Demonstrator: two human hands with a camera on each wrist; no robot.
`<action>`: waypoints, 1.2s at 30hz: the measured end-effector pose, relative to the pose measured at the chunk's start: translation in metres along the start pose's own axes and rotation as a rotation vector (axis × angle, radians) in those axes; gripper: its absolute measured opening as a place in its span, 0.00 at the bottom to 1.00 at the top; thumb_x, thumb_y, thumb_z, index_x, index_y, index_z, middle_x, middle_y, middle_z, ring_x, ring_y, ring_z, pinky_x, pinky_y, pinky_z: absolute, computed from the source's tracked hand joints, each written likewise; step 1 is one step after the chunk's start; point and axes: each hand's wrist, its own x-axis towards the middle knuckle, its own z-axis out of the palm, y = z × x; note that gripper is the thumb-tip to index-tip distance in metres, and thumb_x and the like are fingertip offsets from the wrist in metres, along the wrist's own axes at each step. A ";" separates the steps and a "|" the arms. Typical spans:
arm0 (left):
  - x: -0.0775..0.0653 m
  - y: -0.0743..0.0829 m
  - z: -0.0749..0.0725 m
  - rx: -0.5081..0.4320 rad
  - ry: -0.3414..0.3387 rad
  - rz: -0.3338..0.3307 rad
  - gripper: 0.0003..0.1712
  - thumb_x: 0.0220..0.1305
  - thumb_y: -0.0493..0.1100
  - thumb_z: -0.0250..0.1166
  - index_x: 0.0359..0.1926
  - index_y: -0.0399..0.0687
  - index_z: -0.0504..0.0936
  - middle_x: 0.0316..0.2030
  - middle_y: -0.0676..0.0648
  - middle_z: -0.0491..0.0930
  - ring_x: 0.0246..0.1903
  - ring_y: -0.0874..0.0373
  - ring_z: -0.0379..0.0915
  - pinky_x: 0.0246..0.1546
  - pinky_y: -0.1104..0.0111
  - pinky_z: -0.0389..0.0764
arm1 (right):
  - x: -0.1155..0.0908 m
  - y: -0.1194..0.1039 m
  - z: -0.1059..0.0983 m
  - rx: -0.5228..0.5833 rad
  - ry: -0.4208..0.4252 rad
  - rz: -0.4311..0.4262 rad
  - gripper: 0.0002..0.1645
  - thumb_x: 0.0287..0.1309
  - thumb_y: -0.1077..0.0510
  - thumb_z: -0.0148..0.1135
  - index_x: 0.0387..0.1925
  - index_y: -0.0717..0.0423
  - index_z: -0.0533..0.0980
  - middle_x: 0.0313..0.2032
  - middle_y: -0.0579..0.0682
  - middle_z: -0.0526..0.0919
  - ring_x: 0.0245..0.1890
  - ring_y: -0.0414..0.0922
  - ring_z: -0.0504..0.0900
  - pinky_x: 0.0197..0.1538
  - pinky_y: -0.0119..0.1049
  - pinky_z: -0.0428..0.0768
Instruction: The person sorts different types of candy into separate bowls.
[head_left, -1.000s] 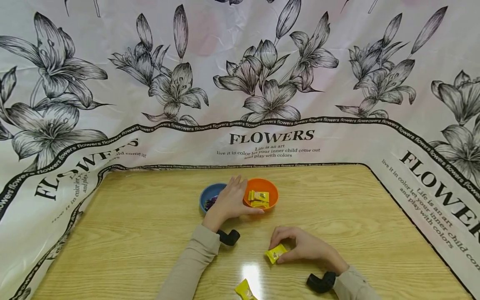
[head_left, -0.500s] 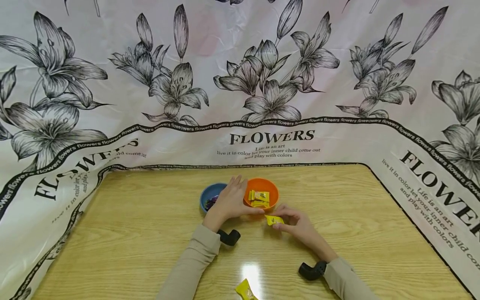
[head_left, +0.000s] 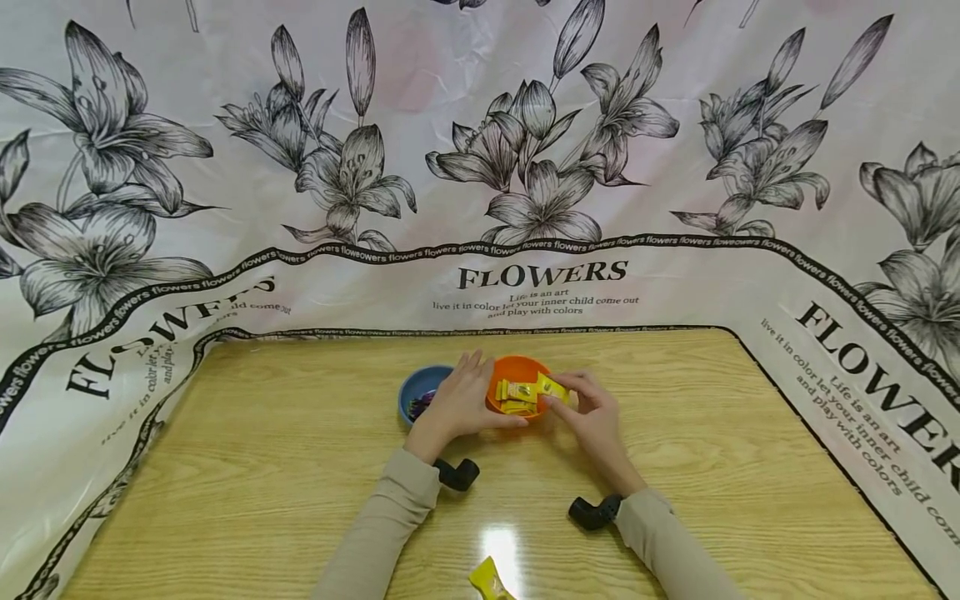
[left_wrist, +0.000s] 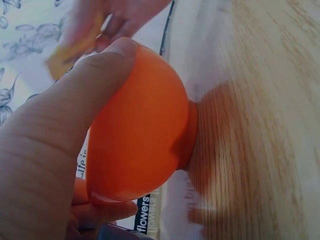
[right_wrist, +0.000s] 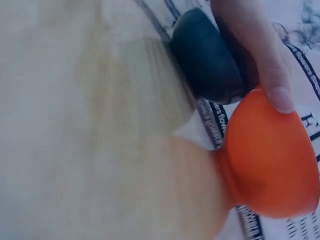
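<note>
My left hand [head_left: 461,406] grips the orange bowl [head_left: 527,361]; in the left wrist view the thumb lies along its outside near the rim and fingertips show at its opposite side. Over the bowl's right rim, my right hand [head_left: 597,417] pinches a small yellow wrapped candy [head_left: 552,387] between thumb and fingers. Several similar yellow candies [head_left: 517,393] lie inside that bowl. In the left wrist view the pinched candy [left_wrist: 62,60] is blurred, above the rim. The right wrist view shows the orange bowl [right_wrist: 272,160] but not the right hand.
Just left of the orange bowl stands a blue bowl [head_left: 408,387] with dark purple wrapped pieces [head_left: 420,406], partly hidden by my left hand. Another yellow candy [head_left: 491,578] lies on the wooden table [head_left: 300,467] at the front edge of view. A flower-printed sheet [head_left: 360,292] borders the table.
My right hand has carried the yellow candy from the table's front right, forward to the orange bowl's right rim. My left hand has stayed at the bowl.
</note>
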 end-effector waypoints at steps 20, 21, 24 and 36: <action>-0.001 -0.001 0.000 0.016 0.015 0.031 0.69 0.49 0.83 0.59 0.75 0.36 0.58 0.74 0.32 0.52 0.75 0.39 0.44 0.74 0.53 0.50 | 0.046 -0.013 0.020 -0.781 -0.499 -0.013 0.14 0.46 0.67 0.77 0.39 0.64 0.86 0.36 0.53 0.81 0.41 0.51 0.77 0.48 0.49 0.79; -0.001 -0.001 -0.001 0.016 0.014 0.030 0.69 0.49 0.83 0.59 0.75 0.36 0.57 0.74 0.32 0.52 0.75 0.38 0.44 0.74 0.53 0.50 | 0.046 -0.013 0.021 -0.795 -0.514 -0.007 0.14 0.47 0.67 0.77 0.39 0.63 0.86 0.36 0.53 0.81 0.41 0.51 0.77 0.49 0.49 0.79; -0.002 -0.001 -0.001 0.006 0.012 0.024 0.68 0.49 0.83 0.59 0.75 0.36 0.57 0.74 0.32 0.51 0.75 0.38 0.43 0.73 0.52 0.51 | 0.047 -0.015 0.024 -0.833 -0.539 0.016 0.13 0.48 0.66 0.76 0.38 0.62 0.86 0.36 0.53 0.82 0.42 0.52 0.77 0.50 0.49 0.79; -0.002 0.001 -0.002 -0.002 0.005 0.026 0.68 0.49 0.82 0.60 0.75 0.35 0.57 0.74 0.33 0.53 0.75 0.40 0.44 0.73 0.51 0.52 | 0.049 -0.019 0.023 -0.805 -0.583 0.053 0.11 0.48 0.64 0.77 0.37 0.61 0.87 0.34 0.52 0.83 0.39 0.51 0.78 0.47 0.48 0.79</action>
